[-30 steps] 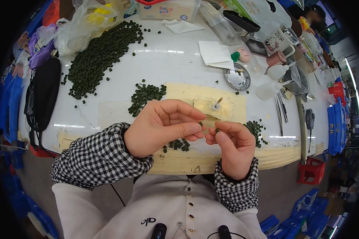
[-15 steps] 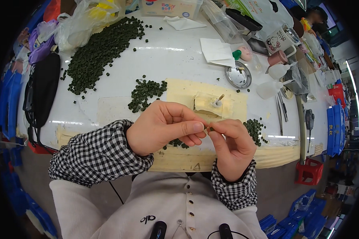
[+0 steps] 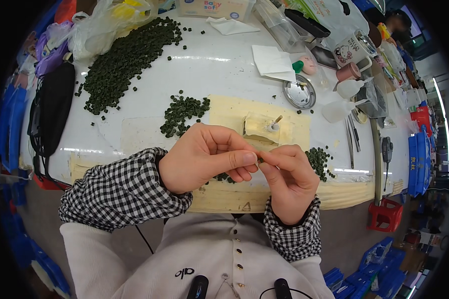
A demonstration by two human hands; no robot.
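Over the table's near edge, my left hand [image 3: 204, 158] and my right hand [image 3: 292, 182] meet fingertip to fingertip. Thumb and forefinger are pinched together on each. A small dark green ring-like piece [image 3: 261, 160] shows between the tips, on the right hand's side. Whatever the left fingertips grip is too small and covered to name. Similar green pieces lie in a small heap [image 3: 184, 115] beyond my left hand, in a cluster [image 3: 318, 162] beside my right hand, and partly hidden beneath my hands. Behind the hands, a cream block [image 3: 257, 130] with a short brown stick rests on a yellow sheet [image 3: 224, 107].
A large pile of green pieces [image 3: 124, 65] spreads at the far left, near a black pouch [image 3: 52, 109]. To the right are a round metal lid [image 3: 299, 92], squeeze bottles [image 3: 336, 111], tweezers [image 3: 350, 142] and a mug [image 3: 351, 50]. Folded white tissue [image 3: 272, 62] lies behind.
The green piece has shifted slightly left between the fingertips, and the right fingers have turned a little. Both hands stay in nearly the same place; the view has moved slightly.
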